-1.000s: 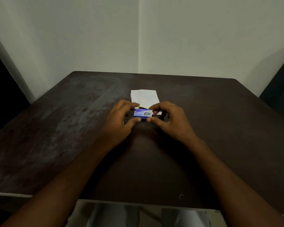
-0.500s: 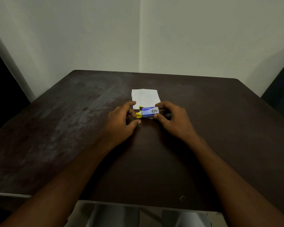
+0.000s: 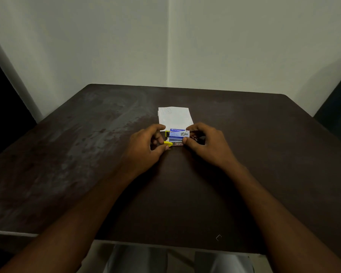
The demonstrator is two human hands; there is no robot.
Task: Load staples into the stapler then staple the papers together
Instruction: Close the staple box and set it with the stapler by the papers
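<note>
A small blue staple box (image 3: 179,133) is held between both hands just above the dark table. My right hand (image 3: 207,143) pinches the box's right end with thumb and fingers. My left hand (image 3: 146,147) pinches the yellow inner tray (image 3: 168,143), which sticks out of the box's left end. A white stack of papers (image 3: 174,117) with faint writing lies flat just behind the box. Something dark sits under my right hand, mostly hidden; I cannot tell whether it is the stapler.
The dark brown table (image 3: 87,154) fills the view, with pale walls meeting in a corner behind it. A single loose staple (image 3: 218,237) lies near the front edge. My lap shows below the table edge.
The yellow tray has slid further out of the box's left end, pulled by my left fingers. The box has tilted up a little so its printed top faces me.
</note>
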